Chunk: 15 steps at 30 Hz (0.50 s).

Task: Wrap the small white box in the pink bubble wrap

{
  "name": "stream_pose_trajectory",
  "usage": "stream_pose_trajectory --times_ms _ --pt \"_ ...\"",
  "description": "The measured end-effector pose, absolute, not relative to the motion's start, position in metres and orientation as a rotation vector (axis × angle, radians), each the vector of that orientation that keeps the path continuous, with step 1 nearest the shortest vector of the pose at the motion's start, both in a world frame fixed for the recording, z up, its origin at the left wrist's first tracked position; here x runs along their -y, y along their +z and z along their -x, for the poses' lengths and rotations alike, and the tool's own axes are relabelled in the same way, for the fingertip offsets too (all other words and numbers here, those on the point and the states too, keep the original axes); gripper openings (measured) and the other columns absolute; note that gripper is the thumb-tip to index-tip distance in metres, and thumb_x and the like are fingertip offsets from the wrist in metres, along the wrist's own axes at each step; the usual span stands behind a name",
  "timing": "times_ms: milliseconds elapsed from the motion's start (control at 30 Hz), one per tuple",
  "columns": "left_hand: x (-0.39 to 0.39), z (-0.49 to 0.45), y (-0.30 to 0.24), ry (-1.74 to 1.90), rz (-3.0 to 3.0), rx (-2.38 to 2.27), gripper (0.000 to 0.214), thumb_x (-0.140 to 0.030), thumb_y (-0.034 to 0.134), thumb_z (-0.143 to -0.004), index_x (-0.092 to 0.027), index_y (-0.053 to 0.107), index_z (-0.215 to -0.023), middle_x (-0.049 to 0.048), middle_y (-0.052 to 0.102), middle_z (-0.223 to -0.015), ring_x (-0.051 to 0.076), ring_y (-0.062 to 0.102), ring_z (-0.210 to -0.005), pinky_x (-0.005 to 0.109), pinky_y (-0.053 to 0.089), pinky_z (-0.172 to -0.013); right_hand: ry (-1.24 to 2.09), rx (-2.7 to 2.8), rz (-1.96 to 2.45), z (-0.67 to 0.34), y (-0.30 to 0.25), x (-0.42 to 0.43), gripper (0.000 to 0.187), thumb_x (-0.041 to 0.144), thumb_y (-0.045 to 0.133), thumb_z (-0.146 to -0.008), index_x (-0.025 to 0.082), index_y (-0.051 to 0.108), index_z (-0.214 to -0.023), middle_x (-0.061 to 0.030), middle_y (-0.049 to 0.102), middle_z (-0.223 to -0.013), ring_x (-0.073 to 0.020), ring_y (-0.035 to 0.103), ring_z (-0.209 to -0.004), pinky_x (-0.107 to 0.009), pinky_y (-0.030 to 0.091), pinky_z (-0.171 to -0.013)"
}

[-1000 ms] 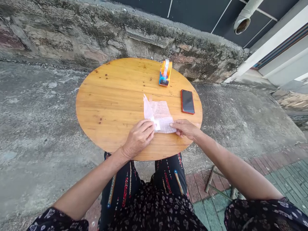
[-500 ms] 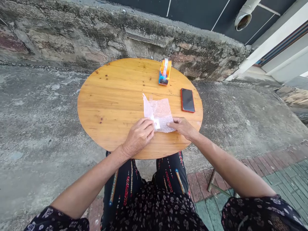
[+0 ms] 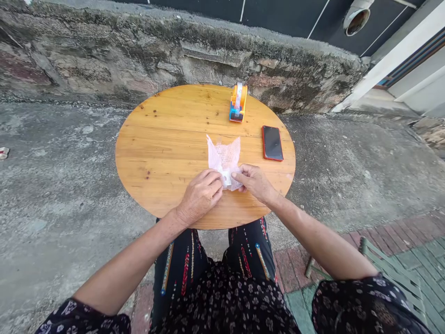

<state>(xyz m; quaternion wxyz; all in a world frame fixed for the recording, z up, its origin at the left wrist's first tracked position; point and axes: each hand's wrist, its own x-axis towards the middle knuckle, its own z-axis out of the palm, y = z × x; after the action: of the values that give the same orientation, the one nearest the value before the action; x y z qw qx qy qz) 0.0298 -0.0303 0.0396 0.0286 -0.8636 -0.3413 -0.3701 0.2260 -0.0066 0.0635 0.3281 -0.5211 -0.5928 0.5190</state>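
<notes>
A sheet of pinkish bubble wrap lies on the round wooden table in front of me, its left and right sides standing up. A small white item sits in the fold between my hands; its kind is not clear. My left hand is closed on the left edge of the wrap, fingertips beside the white item. With thumb and fingers, my right hand pinches the right edge, raised and folded inward.
An orange and blue tape dispenser with a roll of clear tape stands at the table's far side. A phone in a red case lies to the right. Behind the wooden table runs a stone wall. A green slatted chair is at lower right.
My right hand has moved left and lifted the right side of the bubble wrap inward over the white item. My left hand has stayed in place. The view has shifted slightly.
</notes>
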Motion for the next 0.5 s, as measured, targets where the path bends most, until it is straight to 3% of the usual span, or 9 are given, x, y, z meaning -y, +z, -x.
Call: stream_pose_trajectory --times_ms 300,500 --pt "0.029 -0.029 0.035 -1.191 2.696 1.113 0.016 -0.008 0.052 -0.089 -0.014 0.067 -0.089 0.0102 0.068 -0.1 0.023 0.06 -0.101 0.039 0.055 -0.087 1.223 1.706 1.365 -0.21 0.063 0.002 0.027 0.043 0.06 -0.082 0.02 0.052 -0.069 0.0024 0.058 -0.058 -0.0094 0.053 -0.05 -0.022 0.041 -0.05" --pt "0.03 -0.029 0.034 -1.236 2.708 1.099 0.016 -0.009 0.052 -0.09 -0.014 0.067 -0.091 0.0103 0.068 -0.099 0.023 0.061 -0.1 0.039 0.055 -0.085 0.783 2.04 1.448 -0.202 0.074 0.012 0.019 0.026 0.054 -0.088 0.018 0.059 -0.072 0.001 0.058 -0.061 -0.0104 0.05 -0.057 -0.024 0.036 -0.058"
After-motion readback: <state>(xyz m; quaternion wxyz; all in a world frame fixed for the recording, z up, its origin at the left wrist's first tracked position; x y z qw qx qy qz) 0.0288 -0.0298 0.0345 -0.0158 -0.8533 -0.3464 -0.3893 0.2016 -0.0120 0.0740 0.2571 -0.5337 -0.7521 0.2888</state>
